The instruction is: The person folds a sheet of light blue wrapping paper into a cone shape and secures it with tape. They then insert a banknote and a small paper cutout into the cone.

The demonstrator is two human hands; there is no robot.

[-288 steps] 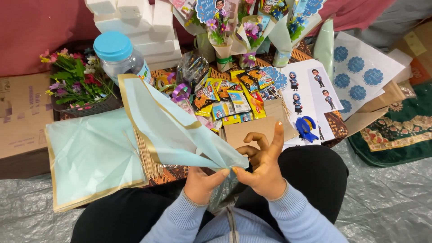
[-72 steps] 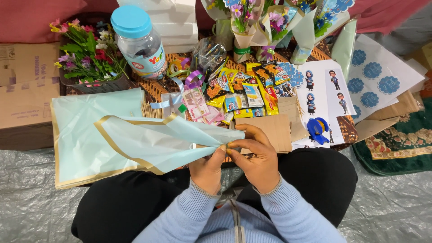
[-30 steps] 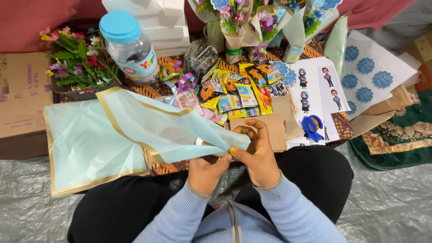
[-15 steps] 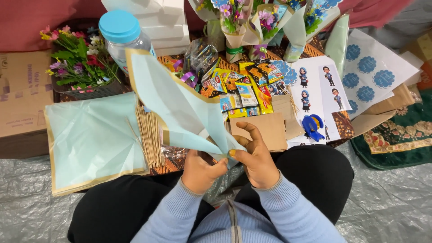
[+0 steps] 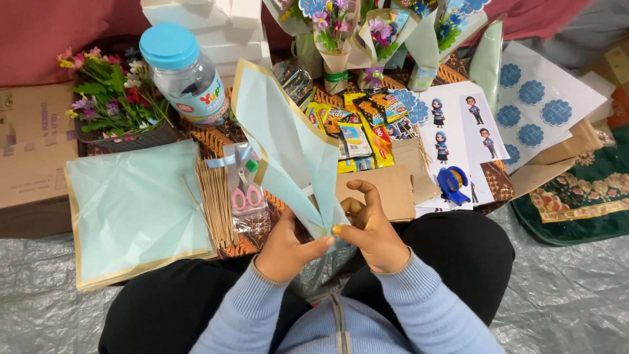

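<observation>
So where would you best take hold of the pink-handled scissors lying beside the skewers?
Probably by the pink handle loops, coming from above on the near side. The scissors lie flat with the loops toward the person and blades pointing away, so the loops are nearest. The skewer bundle crowds their left; the right side is freer.

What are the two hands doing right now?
Left hand: closed, pinching the bottom of the pale blue wrapping paper.
Right hand: closed on the same paper, fingers curled.
</observation>
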